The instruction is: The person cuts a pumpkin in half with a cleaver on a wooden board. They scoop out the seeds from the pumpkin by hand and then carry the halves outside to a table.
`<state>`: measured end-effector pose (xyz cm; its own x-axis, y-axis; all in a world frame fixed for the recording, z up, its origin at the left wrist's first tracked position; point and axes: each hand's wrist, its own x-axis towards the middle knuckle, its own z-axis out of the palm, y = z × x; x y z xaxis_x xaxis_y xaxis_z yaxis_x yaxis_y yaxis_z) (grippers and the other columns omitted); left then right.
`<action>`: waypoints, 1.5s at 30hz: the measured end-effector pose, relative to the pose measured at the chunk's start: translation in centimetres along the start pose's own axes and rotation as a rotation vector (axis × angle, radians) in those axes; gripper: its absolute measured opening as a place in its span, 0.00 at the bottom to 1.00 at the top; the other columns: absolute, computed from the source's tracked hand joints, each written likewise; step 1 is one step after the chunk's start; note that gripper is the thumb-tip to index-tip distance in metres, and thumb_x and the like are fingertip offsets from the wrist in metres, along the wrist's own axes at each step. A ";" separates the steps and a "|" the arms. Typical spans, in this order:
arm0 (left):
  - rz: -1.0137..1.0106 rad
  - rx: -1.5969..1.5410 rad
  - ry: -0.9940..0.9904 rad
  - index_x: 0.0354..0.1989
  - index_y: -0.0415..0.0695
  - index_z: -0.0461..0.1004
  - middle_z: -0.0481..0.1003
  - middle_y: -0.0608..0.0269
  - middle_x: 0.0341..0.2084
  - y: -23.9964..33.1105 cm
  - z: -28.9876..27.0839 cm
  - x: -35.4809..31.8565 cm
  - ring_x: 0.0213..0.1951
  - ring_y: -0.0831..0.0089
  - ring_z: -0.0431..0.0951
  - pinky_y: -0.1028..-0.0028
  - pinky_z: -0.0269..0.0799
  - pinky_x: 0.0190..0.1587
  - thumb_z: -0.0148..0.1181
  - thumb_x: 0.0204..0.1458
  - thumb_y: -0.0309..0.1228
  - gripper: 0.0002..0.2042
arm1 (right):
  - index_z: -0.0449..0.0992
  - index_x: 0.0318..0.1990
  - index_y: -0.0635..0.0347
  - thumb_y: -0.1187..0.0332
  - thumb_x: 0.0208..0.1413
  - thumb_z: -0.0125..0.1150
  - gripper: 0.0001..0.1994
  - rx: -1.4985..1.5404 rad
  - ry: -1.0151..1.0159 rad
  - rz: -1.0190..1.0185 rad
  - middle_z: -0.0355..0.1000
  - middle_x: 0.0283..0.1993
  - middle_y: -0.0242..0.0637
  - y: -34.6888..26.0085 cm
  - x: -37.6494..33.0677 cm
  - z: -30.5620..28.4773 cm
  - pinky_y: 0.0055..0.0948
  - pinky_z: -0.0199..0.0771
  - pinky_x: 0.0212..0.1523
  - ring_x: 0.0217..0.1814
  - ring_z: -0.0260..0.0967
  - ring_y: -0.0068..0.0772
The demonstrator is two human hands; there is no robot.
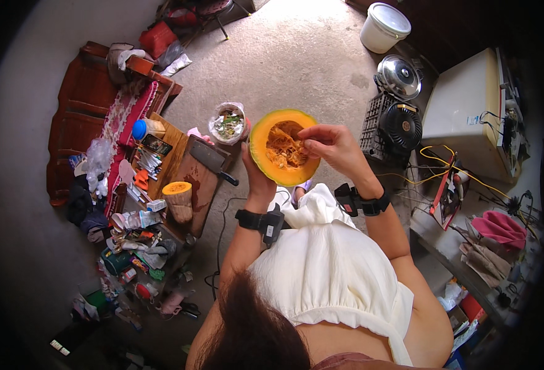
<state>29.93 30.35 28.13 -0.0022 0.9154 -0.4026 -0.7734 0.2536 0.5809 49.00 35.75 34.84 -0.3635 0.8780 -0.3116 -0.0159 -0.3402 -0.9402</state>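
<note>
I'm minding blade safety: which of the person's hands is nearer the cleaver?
Left. The left hand holds the pumpkin half, to the right of the cleaver in the picture; the right hand is farther right, at the pumpkin half's open cavity.

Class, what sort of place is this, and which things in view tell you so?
Probably a lived-in room of a home: a red-brown wooden bench, a cleaver lying on a cutting board, and a shiny domed pot lid.

Relative to the pumpkin half, the scrap container stands just left, the cutting board bearing the cleaver and pumpkin piece farther left, the bench farthest left, the pot and bucket ahead right.
</note>
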 end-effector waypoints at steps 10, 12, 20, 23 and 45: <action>0.042 -0.018 0.021 0.65 0.48 0.61 0.68 0.58 0.60 1.8 -1.3 -0.2 0.61 0.63 0.69 0.61 0.64 0.63 0.29 0.63 0.63 0.35 | 0.78 0.50 0.70 0.74 0.54 0.62 0.15 -0.305 0.026 -0.081 0.80 0.43 0.46 0.6 1.7 2.1 0.27 0.78 0.46 0.42 0.80 0.31; 0.053 -0.004 0.055 0.65 0.48 0.61 0.67 0.59 0.60 1.9 -1.6 -0.5 0.61 0.63 0.69 0.61 0.63 0.64 0.29 0.63 0.63 0.35 | 0.76 0.51 0.71 0.76 0.57 0.60 0.15 -0.352 0.024 -0.074 0.79 0.45 0.43 0.5 1.9 3.2 0.25 0.77 0.48 0.45 0.78 0.29; 0.265 0.166 0.117 0.66 0.43 0.55 0.64 0.58 0.61 1.3 -4.6 -0.5 0.63 0.68 0.65 0.66 0.61 0.65 0.40 0.65 0.52 0.29 | 0.68 0.58 0.77 0.73 0.62 0.59 0.20 -0.144 0.080 -0.092 0.75 0.53 0.42 3.0 2.3 8.5 0.25 0.75 0.52 0.51 0.73 0.26; 0.352 0.264 0.091 0.67 0.42 0.54 0.62 0.57 0.60 1.7 -3.7 -0.8 0.62 0.67 0.64 0.67 0.60 0.65 0.49 0.61 0.52 0.33 | 0.73 0.51 0.72 0.71 0.62 0.58 0.14 0.104 0.171 -0.089 0.77 0.42 0.38 2.8 2.4 9.7 0.25 0.78 0.44 0.41 0.76 0.25; 0.113 0.015 -0.218 0.72 0.53 0.50 0.61 0.61 0.65 5.5 -4.7 -2.8 0.66 0.66 0.62 0.64 0.55 0.68 0.28 0.65 0.60 0.33 | 0.74 0.38 0.67 0.68 0.61 0.63 0.10 -0.158 0.074 -0.059 0.74 0.31 0.29 0.7 2.4 12.3 0.18 0.73 0.31 0.31 0.70 0.15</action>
<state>22.76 27.74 29.14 0.0501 0.9836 -0.1732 -0.7664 0.1491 0.6249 36.64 33.44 35.17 -0.2966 0.9191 -0.2593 0.1137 -0.2356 -0.9652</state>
